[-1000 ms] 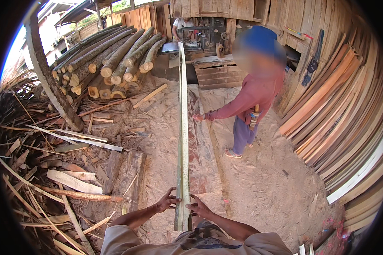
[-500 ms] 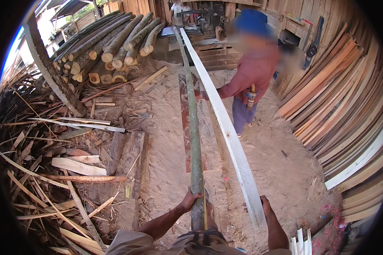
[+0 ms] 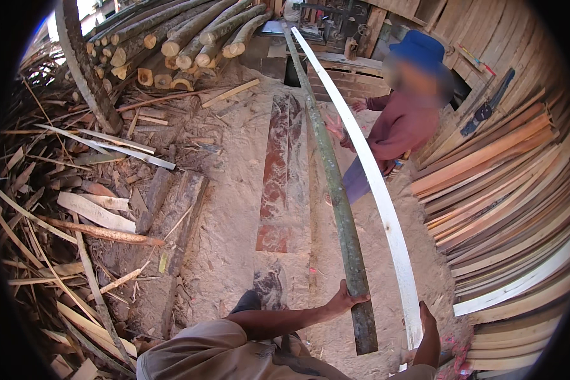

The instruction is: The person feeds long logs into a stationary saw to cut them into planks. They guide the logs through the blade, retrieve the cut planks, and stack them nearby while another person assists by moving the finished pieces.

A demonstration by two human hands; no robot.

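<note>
My left hand [image 3: 347, 297] is closed around the near end of a long bark-covered pole [image 3: 342, 221], greenish grey and mottled. It stretches away from me toward the machine at the back. To its right runs a long pale sawn plank [image 3: 386, 209], roughly parallel to the pole with a gap between them. My right hand [image 3: 429, 322] grips this plank's right edge close to its near end; some of the fingers are hidden. Beyond the plank stands a co-worker [image 3: 405, 117] in a blue hat and dark red top, a hand [image 3: 337, 128] showing beside the pole.
Stacked logs [image 3: 202, 38] lie at the far left behind a leaning post [image 3: 82, 69]. Offcuts and bark strips [image 3: 95, 212] cover the left ground. Many sawn boards [image 3: 506, 209] are piled on the right. A reddish board [image 3: 273, 171] lies in the sawdust.
The near ends of pole and plank have swung right with my hands. The co-worker's hand has come off the plank area and opened. My view has shifted, and more of the reddish board shows.
</note>
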